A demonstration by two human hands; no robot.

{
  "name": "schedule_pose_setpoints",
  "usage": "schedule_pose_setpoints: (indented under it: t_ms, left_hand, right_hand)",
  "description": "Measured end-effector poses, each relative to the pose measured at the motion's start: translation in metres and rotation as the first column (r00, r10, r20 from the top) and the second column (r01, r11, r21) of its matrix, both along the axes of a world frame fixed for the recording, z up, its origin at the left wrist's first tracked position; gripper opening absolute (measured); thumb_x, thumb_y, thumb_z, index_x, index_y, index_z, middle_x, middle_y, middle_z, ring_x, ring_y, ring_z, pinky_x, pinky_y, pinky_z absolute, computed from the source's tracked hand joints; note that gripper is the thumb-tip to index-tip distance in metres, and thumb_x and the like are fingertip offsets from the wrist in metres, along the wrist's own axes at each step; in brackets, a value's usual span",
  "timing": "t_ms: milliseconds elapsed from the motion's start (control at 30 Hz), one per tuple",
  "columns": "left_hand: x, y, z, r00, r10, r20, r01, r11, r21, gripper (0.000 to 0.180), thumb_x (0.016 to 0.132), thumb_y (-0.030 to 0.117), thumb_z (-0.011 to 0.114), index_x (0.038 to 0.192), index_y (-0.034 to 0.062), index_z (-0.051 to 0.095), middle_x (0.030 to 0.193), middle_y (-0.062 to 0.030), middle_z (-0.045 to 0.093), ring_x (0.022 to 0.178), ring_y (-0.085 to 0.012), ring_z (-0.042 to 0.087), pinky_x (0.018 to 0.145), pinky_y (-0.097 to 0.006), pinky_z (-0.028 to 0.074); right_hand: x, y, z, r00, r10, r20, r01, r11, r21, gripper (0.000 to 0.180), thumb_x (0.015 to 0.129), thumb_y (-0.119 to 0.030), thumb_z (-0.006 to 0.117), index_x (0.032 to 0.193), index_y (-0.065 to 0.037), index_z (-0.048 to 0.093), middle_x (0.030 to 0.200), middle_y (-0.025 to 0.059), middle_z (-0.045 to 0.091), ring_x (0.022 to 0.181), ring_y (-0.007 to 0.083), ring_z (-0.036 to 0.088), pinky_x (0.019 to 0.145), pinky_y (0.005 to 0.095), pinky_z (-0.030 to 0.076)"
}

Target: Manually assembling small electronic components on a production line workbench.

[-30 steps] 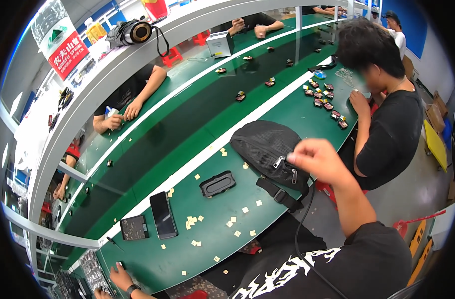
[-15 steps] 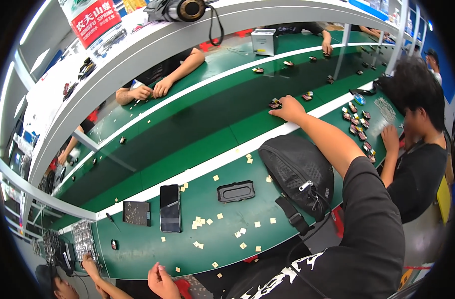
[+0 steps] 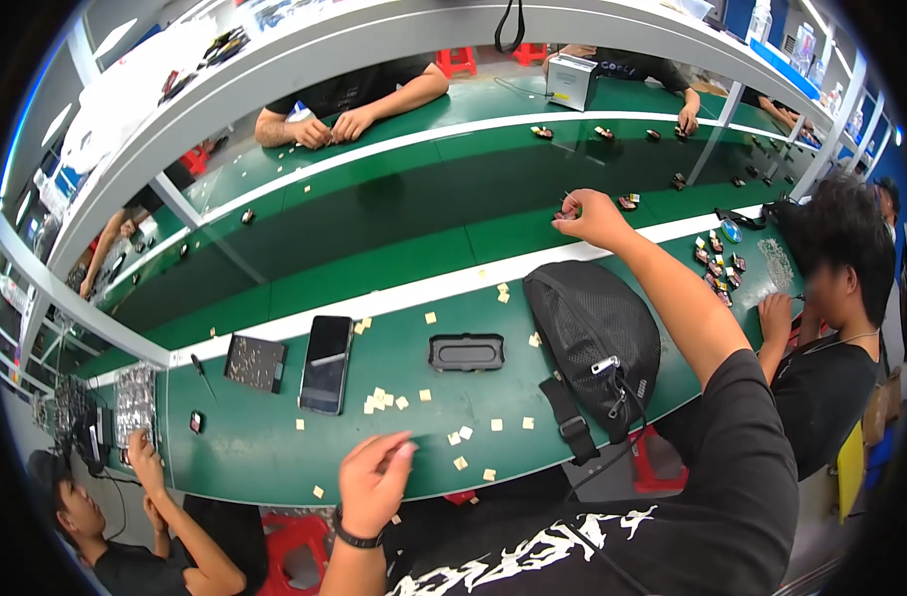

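Note:
My right hand (image 3: 598,221) reaches far out over the green belt (image 3: 444,243). Its thumb and fingers are closed on a small dark electronic part (image 3: 566,212) with a bit of red, partly hidden by the fingers. Another small part (image 3: 628,202) lies on the belt just right of that hand. Over the near edge of the green bench (image 3: 255,447), my left hand (image 3: 374,482) is raised with fingers loosely bent and thumb apart, holding nothing that shows. Small pale yellow squares (image 3: 401,402) are scattered beyond it.
On the bench lie a black bag (image 3: 593,343), a black oblong case (image 3: 466,352), a phone (image 3: 326,365), a shallow dark box (image 3: 255,363) and a thin screwdriver (image 3: 203,377). A white rail (image 3: 404,295) borders the belt. Co-workers sit at right, lower left and across.
My left hand has risen from the lower edge to above the bench's near side. The right hand has closed on the small part at the belt. The whole view has shifted.

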State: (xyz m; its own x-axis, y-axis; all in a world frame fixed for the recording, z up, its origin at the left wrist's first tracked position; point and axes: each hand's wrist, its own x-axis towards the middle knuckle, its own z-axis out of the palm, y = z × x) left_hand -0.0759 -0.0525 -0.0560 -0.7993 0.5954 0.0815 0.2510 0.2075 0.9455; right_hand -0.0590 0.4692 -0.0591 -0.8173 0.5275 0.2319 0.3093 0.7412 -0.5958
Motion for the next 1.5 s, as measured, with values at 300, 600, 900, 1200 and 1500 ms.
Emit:
schedule_pose_setpoints:
  t_ms: [300, 600, 900, 1200, 1500]
  left_hand:
    - [0.024, 0.003, 0.004, 0.973, -0.213, -0.094, 0.211, 0.977, -0.026, 0.018, 0.088, 0.000, 0.068, 0.105, -0.0045, 0.071, 0.089, -0.0114, 0.070, 0.073, -0.0150, 0.066, 0.065, -0.024, 0.051]
    - [0.034, -0.045, -0.028, 0.995, 0.059, 0.074, -0.054, 0.996, -0.069, 0.017, 0.090, -0.001, 0.066, 0.106, -0.0046, 0.071, 0.088, -0.0091, 0.070, 0.071, -0.0112, 0.065, 0.064, -0.022, 0.050]
    - [0.022, -0.031, -0.035, 0.999, 0.018, -0.043, -0.022, 0.994, -0.103, 0.014, 0.091, 0.000, 0.066, 0.103, -0.0053, 0.071, 0.084, -0.0091, 0.069, 0.066, -0.0104, 0.062, 0.061, -0.023, 0.048]
    - [0.016, -0.036, -0.049, 0.997, 0.061, 0.042, -0.056, 0.993, -0.106, 0.013, 0.090, 0.000, 0.067, 0.100, -0.0062, 0.070, 0.080, -0.0062, 0.063, 0.062, -0.0089, 0.057, 0.058, -0.022, 0.045]
    - [0.015, -0.037, -0.050, 1.000, 0.020, -0.016, -0.022, 0.995, -0.095, 0.013, 0.090, -0.001, 0.067, 0.101, -0.0063, 0.069, 0.081, -0.0055, 0.061, 0.062, -0.0078, 0.056, 0.056, -0.020, 0.044]
  right_hand:
    - [-0.004, 0.018, -0.025, 0.951, -0.209, 0.229, 0.178, 0.973, 0.150, 0.069, 0.071, -0.051, 0.083, 0.112, 0.002, 0.065, 0.119, 0.0257, 0.060, 0.112, 0.0362, 0.060, 0.094, 0.0425, 0.049]
    - [-0.015, 0.014, -0.018, 0.976, 0.100, 0.193, -0.148, 0.956, 0.253, 0.050, 0.070, -0.035, 0.083, 0.100, 0.001, 0.065, 0.098, 0.0152, 0.065, 0.090, 0.0296, 0.063, 0.083, 0.0386, 0.051]
    - [0.073, -0.108, 0.105, 0.970, 0.232, 0.072, -0.242, 0.893, 0.379, 0.044, 0.073, -0.022, 0.081, 0.111, -0.006, 0.063, 0.105, 0.0090, 0.065, 0.097, 0.0305, 0.066, 0.083, 0.0416, 0.053]
    - [0.158, -0.103, 0.071, 0.973, -0.188, -0.130, 0.224, 0.898, 0.379, 0.044, 0.073, -0.026, 0.082, 0.103, -0.001, 0.064, 0.098, 0.0130, 0.068, 0.087, 0.0331, 0.068, 0.077, 0.0406, 0.054]
    - [0.202, -0.031, -0.014, 0.792, -0.574, 0.207, 0.564, 0.818, 0.113, 0.054, 0.069, -0.038, 0.085, 0.102, 0.002, 0.071, 0.091, 0.0217, 0.072, 0.086, 0.0335, 0.071, 0.077, 0.0408, 0.055]
